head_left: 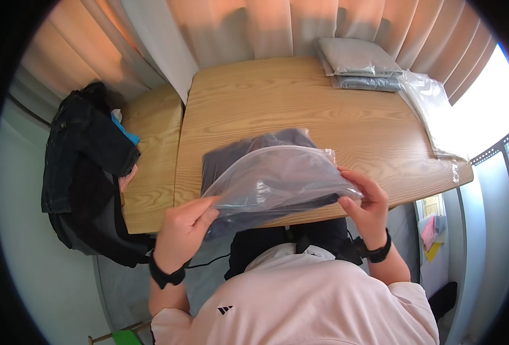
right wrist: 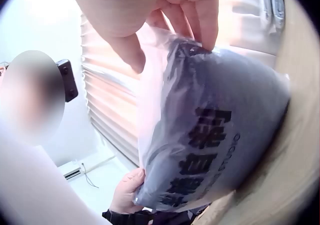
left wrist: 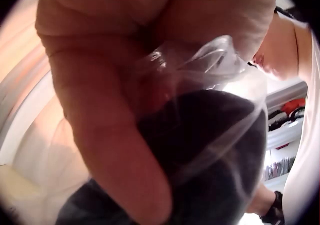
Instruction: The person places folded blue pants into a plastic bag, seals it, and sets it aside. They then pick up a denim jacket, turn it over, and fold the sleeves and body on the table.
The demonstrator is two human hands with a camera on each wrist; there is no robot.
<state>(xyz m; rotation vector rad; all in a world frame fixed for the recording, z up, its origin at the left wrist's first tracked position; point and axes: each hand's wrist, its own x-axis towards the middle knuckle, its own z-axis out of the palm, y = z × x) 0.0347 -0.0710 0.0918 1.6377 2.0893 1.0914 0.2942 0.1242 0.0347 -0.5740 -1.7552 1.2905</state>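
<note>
A clear, frosted zip-top plastic bag (head_left: 277,172) with a dark folded garment (head_left: 231,152) in it is held over the table's near edge. Its zip edge arches up between the two hands. My left hand (head_left: 182,230) pinches the bag's left corner between thumb and fingers; close up in the left wrist view, crinkled plastic (left wrist: 215,60) bunches at that grip. At the opposite corner, my right hand (head_left: 370,207) grips the plastic with thumb and fingers. Large dark lettering (right wrist: 212,135) shows on the bag's face in the right wrist view.
Stacked bagged garments (head_left: 361,60) lie at the back right of the wooden table (head_left: 254,92). Flat clear bags (head_left: 430,112) lie along its right edge. Dark clothes, including a denim garment (head_left: 88,138), drape over the side table (head_left: 151,167) on the left.
</note>
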